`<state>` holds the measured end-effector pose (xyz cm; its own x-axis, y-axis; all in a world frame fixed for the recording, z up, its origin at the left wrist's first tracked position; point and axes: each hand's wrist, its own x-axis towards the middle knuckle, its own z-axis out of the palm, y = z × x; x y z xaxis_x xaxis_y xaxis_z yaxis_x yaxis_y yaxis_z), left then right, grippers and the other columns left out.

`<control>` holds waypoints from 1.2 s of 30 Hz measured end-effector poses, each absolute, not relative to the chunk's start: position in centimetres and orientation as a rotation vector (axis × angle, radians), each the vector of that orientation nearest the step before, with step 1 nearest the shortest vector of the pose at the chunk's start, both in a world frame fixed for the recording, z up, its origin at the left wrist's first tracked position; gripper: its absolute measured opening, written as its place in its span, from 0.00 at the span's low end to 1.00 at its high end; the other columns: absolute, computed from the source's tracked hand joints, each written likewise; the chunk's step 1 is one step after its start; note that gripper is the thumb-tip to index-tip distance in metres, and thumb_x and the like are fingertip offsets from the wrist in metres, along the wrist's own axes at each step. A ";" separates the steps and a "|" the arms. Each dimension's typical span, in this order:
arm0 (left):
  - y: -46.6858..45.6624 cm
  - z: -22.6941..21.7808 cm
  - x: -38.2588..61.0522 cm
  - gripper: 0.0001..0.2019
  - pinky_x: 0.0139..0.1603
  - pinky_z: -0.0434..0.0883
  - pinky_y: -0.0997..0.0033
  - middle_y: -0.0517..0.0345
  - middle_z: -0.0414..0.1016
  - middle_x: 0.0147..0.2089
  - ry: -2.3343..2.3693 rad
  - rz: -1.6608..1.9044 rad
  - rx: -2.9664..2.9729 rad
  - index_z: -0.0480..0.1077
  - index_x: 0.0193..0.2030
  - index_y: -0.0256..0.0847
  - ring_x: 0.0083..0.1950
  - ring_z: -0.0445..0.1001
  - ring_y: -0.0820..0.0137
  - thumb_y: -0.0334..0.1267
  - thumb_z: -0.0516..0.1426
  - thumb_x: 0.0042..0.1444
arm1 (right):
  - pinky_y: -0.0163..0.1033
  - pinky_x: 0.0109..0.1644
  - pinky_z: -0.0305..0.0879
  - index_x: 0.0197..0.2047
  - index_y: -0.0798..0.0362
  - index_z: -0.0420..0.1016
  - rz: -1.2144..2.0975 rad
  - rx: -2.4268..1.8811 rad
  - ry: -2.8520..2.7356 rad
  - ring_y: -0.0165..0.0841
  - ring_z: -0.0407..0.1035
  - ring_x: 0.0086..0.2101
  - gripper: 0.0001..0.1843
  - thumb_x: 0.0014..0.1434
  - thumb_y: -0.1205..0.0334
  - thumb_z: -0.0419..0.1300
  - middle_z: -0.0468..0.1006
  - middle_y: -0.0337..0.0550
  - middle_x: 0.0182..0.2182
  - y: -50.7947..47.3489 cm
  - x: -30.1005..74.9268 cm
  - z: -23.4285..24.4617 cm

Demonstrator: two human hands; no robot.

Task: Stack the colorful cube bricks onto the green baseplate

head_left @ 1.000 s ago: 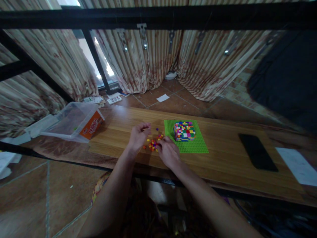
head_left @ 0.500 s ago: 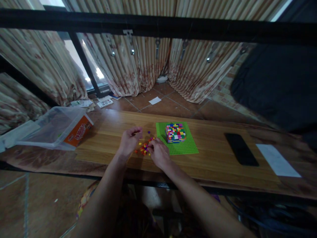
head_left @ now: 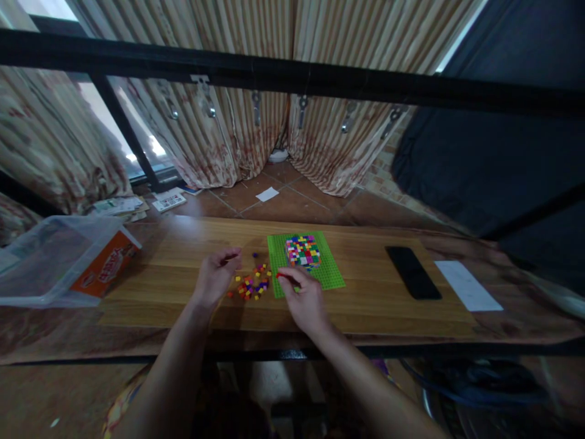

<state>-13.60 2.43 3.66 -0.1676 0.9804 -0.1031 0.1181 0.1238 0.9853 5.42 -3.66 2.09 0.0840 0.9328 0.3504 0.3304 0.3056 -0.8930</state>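
Note:
My right hand (head_left: 304,297) pinches a small red brick (head_left: 280,275) between thumb and fingers, over the near left part of the green baseplate (head_left: 331,277). On that plate stands a block built of many coloured bricks (head_left: 304,250), just beyond my right hand. A loose pile of small bricks (head_left: 249,286), in orange, yellow, purple and red, lies on the wood between my hands. My left hand (head_left: 217,274) hovers left of the pile with its fingers curled together; what they hold, if anything, cannot be made out.
A clear plastic box (head_left: 59,262) with an orange label stands at the left. To the right lie a black phone (head_left: 414,272) and a white sheet of paper (head_left: 468,285) on the wooden board (head_left: 365,305). A black bar (head_left: 274,73) crosses above the table.
My right hand has come up from the brick pile with a red brick and moved to the baseplate's edge. The left hand keeps its curled pose. The whole view has swung right.

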 end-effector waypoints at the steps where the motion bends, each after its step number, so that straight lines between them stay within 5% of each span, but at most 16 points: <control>1: 2.5 3.5 -13.6 0.21 0.39 0.71 0.69 0.53 0.79 0.39 1.478 1.173 1.140 0.76 0.40 0.36 0.33 0.74 0.70 0.46 0.64 0.41 | 0.37 0.43 0.68 0.42 0.50 0.78 0.675 -1.250 -1.415 0.32 0.73 0.39 0.10 0.60 0.64 0.56 0.79 0.43 0.38 -4.0 6.6 2.1; 10: 3.0 2.0 -13.2 0.22 0.41 0.72 0.67 0.52 0.80 0.39 1.444 1.162 1.207 0.77 0.39 0.37 0.37 0.75 0.66 0.50 0.64 0.40 | 0.41 0.40 0.68 0.33 0.54 0.79 0.635 -1.399 -0.873 0.35 0.74 0.33 0.09 0.49 0.58 0.65 0.81 0.44 0.31 -1.4 14.0 -0.4; 29: 3.1 2.2 -12.7 0.19 0.39 0.69 0.70 0.53 0.80 0.38 1.472 1.062 1.287 0.77 0.41 0.37 0.36 0.74 0.68 0.46 0.61 0.44 | 0.40 0.40 0.67 0.34 0.53 0.80 0.551 -1.463 -1.056 0.35 0.74 0.33 0.11 0.54 0.56 0.59 0.81 0.44 0.32 -0.3 13.1 -0.8; 36: 3.2 1.7 -12.7 0.19 0.40 0.70 0.69 0.53 0.80 0.38 1.467 1.086 1.260 0.78 0.40 0.38 0.37 0.75 0.67 0.47 0.63 0.42 | 0.39 0.37 0.67 0.32 0.54 0.78 0.685 -1.393 -0.861 0.33 0.71 0.29 0.12 0.48 0.54 0.63 0.80 0.41 0.28 0.6 13.6 -1.1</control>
